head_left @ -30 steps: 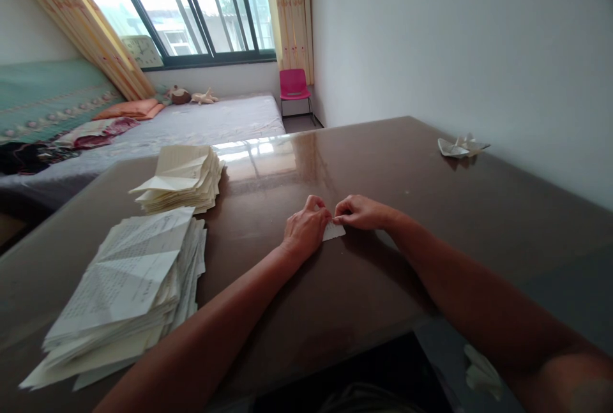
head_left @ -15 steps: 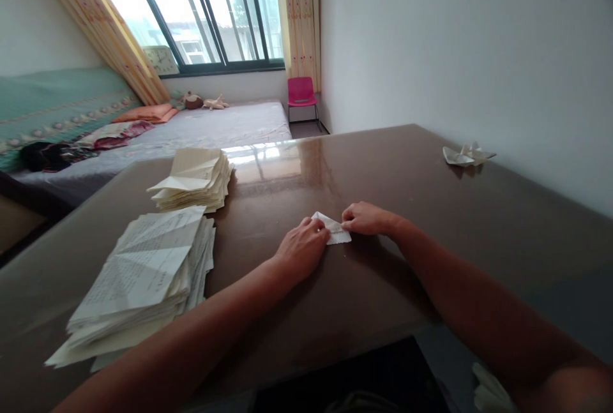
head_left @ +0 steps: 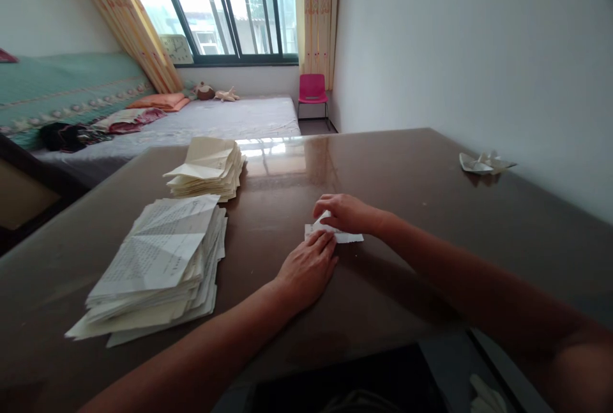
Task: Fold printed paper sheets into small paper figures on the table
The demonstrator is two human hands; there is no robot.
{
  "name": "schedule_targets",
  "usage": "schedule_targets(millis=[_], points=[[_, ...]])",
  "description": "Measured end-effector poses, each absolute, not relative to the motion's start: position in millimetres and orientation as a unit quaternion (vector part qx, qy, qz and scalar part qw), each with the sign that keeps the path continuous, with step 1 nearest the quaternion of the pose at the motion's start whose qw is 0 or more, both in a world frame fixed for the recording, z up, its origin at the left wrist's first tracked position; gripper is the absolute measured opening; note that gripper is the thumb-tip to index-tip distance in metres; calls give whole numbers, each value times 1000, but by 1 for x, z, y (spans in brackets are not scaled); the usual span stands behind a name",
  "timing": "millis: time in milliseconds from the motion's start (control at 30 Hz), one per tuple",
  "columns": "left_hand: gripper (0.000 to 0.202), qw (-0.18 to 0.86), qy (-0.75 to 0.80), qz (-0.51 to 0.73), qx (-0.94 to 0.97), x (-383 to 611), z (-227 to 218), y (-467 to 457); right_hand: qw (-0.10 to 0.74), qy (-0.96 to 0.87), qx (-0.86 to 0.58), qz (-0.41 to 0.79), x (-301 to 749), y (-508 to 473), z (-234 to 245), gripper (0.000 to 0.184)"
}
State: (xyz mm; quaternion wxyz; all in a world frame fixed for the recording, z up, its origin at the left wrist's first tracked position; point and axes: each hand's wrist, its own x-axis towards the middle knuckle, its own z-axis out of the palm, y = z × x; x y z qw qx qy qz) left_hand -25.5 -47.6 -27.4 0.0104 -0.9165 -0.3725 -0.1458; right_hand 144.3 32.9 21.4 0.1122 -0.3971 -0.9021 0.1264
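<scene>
A small folded white paper point(head_left: 349, 237) lies on the brown table, with a pointed flap raised in its middle and a wider strip along its lower edge. My left hand point(head_left: 309, 266) rests on the tabletop, fingers stretched forward and their tips pressing the paper's near edge. From the right, my right hand point(head_left: 345, 212) reaches over the paper, thumb and curled fingers around the raised flap. Part of the paper is hidden under both hands.
To the left stand a stack of creased printed sheets point(head_left: 153, 247) and a yellowish paper stack point(head_left: 205, 167) behind it. A folded paper piece point(head_left: 486, 163) sits on the table point(head_left: 407, 170) near the right wall. Beyond are a bed point(head_left: 258, 113) and a pink chair point(head_left: 313, 89).
My right hand has moved left over the top of the paper. The paper now shows a wider lower strip and a raised flap; my left fingers have straightened. The view has shifted slightly.
</scene>
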Motion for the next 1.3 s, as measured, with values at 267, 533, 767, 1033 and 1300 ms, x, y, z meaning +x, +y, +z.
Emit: schedule_targets(millis=[267, 533, 767, 1033, 1300], points=[[34, -6, -351, -173, -920, -28, -27, -47, 115, -900, -387, 164, 143, 45, -13, 21], [26, -52, -435, -186, -879, -39, -15, -31, 117, -890, -412, 155, 141, 42, -11, 17], [21, -34, -546, -166, -820, -45, -11, -22, 190, -875, -393, 208, 144, 41, -14, 10], [24, -51, -579, -171, -795, -47, -12, -19, 212, -873, -386, 210, 144, 41, -15, 10], [26, -79, -591, -159, -787, -49, -13, -14, 211, -876, -385, 199, 145, 39, -14, 13]])
